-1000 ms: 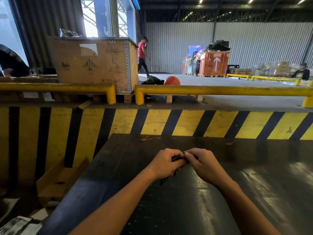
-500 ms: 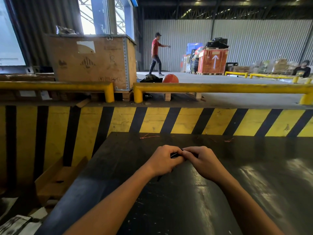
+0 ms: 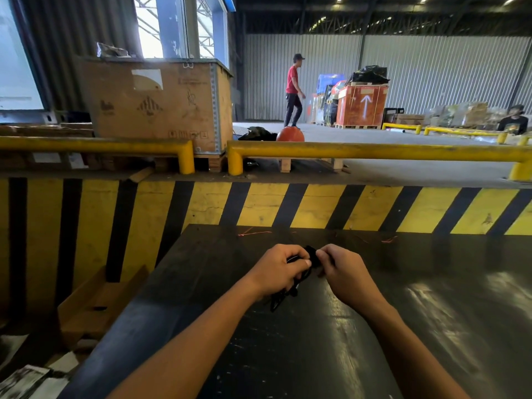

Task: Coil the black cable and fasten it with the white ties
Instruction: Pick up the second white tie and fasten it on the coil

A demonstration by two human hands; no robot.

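Observation:
A small bundle of black cable (image 3: pixel 312 256) is held between both hands above the middle of the black table (image 3: pixel 331 355). My left hand (image 3: pixel 277 270) grips its left side, and loose black loops (image 3: pixel 283 296) hang below that hand. My right hand (image 3: pixel 344 272) pinches the bundle's right end with its fingers curled. Most of the cable is hidden inside the hands. I see no white tie clearly.
A yellow and black striped wall (image 3: pixel 259 208) rises behind the table. Thin red wire scraps (image 3: pixel 253 233) lie at the table's far edge. Cardboard (image 3: pixel 95 303) and papers sit low at the left. A person in a red shirt (image 3: pixel 293 90) walks beyond the yellow rails (image 3: pixel 374 151).
My hands have shifted slightly on the cable, and more of the black bundle shows between them with loops hanging lower. The person in red has moved right across the floor.

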